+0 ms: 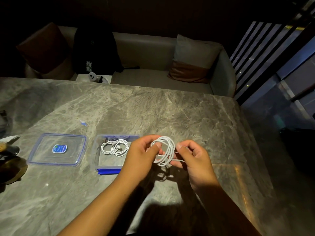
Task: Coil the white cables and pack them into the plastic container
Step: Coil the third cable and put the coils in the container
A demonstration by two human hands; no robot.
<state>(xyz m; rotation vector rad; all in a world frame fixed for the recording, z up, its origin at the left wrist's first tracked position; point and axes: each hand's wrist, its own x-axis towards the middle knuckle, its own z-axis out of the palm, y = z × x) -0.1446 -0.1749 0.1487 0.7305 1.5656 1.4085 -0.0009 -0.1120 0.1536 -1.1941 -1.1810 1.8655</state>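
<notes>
A white cable (167,150) wound into a loop of several turns hangs above the marble table, between both hands. My left hand (142,157) pinches the loop's left side with thumb and fingers. My right hand (194,159) grips the cable's loose end at the loop's right side. Just left of my left hand stands the clear plastic container (102,165) with blue clips, lidless. Inside it lies a coiled white cable (115,147); my left hand covers the container's right part.
The container's clear lid (58,149) with a blue sticker lies flat to the left. A small blue and white item (83,123) sits further back. Dark dishes (9,160) stand at the left edge. A sofa with cushions (189,65) is behind the table.
</notes>
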